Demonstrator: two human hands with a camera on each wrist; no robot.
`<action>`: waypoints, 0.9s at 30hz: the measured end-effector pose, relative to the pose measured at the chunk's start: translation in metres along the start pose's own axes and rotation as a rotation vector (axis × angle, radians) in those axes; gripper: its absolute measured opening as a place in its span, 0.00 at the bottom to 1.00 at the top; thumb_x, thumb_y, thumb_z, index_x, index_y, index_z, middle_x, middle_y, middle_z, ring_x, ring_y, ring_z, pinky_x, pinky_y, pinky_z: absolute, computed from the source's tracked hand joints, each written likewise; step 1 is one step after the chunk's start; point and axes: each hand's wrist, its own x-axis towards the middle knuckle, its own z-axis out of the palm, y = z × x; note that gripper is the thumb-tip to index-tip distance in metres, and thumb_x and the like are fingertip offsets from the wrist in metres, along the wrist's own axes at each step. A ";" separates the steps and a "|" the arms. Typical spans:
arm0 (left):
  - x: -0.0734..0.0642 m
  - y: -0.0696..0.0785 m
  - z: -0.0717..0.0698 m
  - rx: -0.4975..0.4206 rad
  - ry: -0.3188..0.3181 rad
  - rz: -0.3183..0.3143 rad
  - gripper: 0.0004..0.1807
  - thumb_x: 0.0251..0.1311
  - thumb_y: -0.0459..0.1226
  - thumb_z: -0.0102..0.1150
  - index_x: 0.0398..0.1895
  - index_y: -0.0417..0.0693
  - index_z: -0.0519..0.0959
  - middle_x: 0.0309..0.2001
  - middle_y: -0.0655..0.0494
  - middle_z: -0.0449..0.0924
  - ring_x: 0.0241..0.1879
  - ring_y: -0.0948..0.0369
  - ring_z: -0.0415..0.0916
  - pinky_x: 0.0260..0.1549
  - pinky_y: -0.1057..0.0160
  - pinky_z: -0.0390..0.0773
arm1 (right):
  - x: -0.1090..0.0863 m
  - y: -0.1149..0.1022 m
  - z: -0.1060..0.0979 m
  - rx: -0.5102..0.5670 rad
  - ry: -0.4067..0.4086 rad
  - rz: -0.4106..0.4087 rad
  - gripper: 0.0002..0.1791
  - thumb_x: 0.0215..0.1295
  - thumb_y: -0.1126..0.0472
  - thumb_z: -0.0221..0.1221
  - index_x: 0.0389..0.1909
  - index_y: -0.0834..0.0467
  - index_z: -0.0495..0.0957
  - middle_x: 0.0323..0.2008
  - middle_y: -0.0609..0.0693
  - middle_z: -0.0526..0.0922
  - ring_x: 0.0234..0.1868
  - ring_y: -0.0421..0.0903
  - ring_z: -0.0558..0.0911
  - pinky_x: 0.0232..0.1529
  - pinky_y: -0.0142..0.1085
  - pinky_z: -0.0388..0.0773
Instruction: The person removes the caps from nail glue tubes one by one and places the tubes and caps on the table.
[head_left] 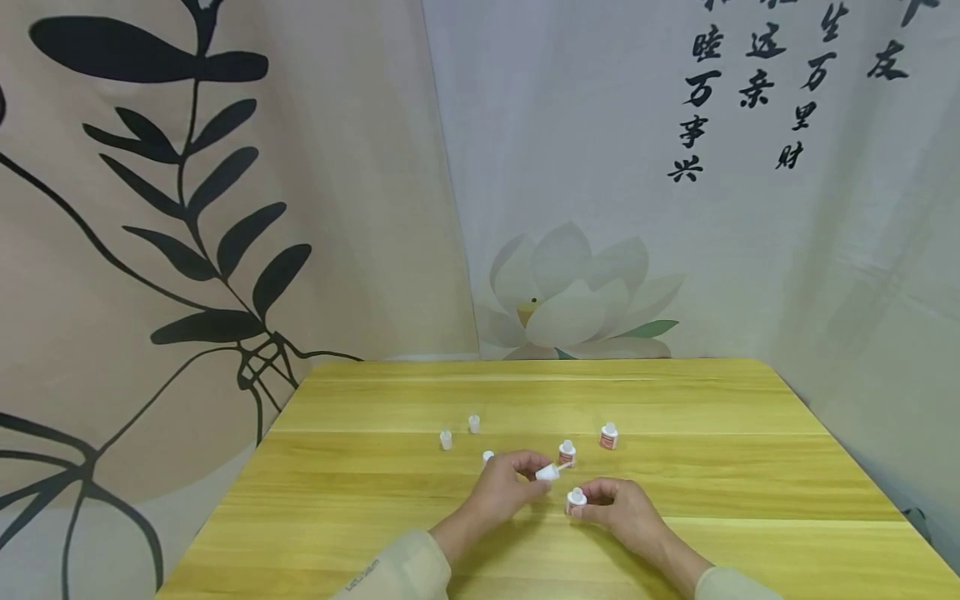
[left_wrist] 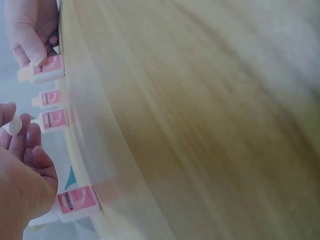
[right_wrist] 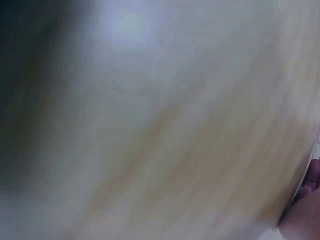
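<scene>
My left hand [head_left: 512, 483] pinches a white cap [head_left: 547, 472] with a thin applicator stem pointing right. The same cap [left_wrist: 14, 125] shows between thumb and fingers in the left wrist view. My right hand [head_left: 626, 512] grips a small white bottle [head_left: 576, 502] with a pink label by its side, upright at the table top, its white nozzle uncovered. Just beyond the hands stands a second such bottle [head_left: 567, 453]; a third bottle [head_left: 609, 436] is farther right. Another pink-labelled bottle [left_wrist: 79, 202] stands near the left hand, mostly hidden behind it in the head view.
Two loose white caps, a nearer cap [head_left: 446, 440] and a farther cap [head_left: 474, 424], stand on the wooden table [head_left: 360, 475] at back left. A printed curtain [head_left: 375, 208] hangs behind the table's far edge. The right wrist view shows mostly blurred tabletop.
</scene>
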 end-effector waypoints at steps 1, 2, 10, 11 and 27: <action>0.000 0.000 0.000 -0.001 0.000 0.000 0.10 0.57 0.35 0.69 0.43 0.50 0.84 0.35 0.62 0.83 0.38 0.65 0.76 0.42 0.61 0.75 | 0.000 0.000 0.000 0.000 0.000 0.001 0.16 0.55 0.55 0.72 0.40 0.60 0.84 0.37 0.49 0.86 0.41 0.46 0.81 0.40 0.34 0.77; 0.000 0.001 0.000 -0.001 0.002 0.002 0.09 0.57 0.35 0.69 0.42 0.50 0.84 0.34 0.62 0.83 0.38 0.65 0.76 0.43 0.61 0.75 | 0.000 0.000 0.000 0.000 0.000 0.003 0.16 0.55 0.55 0.72 0.40 0.60 0.84 0.37 0.48 0.86 0.41 0.46 0.81 0.40 0.34 0.77; 0.001 0.003 0.000 -0.006 0.011 -0.014 0.08 0.57 0.36 0.69 0.40 0.53 0.83 0.35 0.66 0.80 0.39 0.63 0.75 0.41 0.61 0.74 | 0.000 0.000 0.000 0.008 -0.003 -0.004 0.16 0.55 0.56 0.72 0.40 0.61 0.84 0.37 0.49 0.86 0.41 0.47 0.81 0.40 0.34 0.78; 0.001 0.003 0.000 0.001 0.018 -0.013 0.08 0.57 0.36 0.70 0.40 0.53 0.83 0.35 0.65 0.79 0.40 0.62 0.74 0.40 0.62 0.74 | 0.000 0.000 0.000 0.009 -0.003 -0.005 0.16 0.55 0.56 0.72 0.40 0.61 0.84 0.37 0.49 0.86 0.41 0.47 0.81 0.41 0.34 0.78; 0.002 0.008 0.002 -0.031 0.062 -0.006 0.12 0.54 0.34 0.72 0.43 0.48 0.84 0.36 0.62 0.79 0.37 0.63 0.74 0.35 0.66 0.75 | 0.000 -0.001 0.000 0.001 -0.006 -0.026 0.14 0.56 0.57 0.71 0.39 0.61 0.84 0.36 0.50 0.86 0.41 0.47 0.81 0.41 0.33 0.77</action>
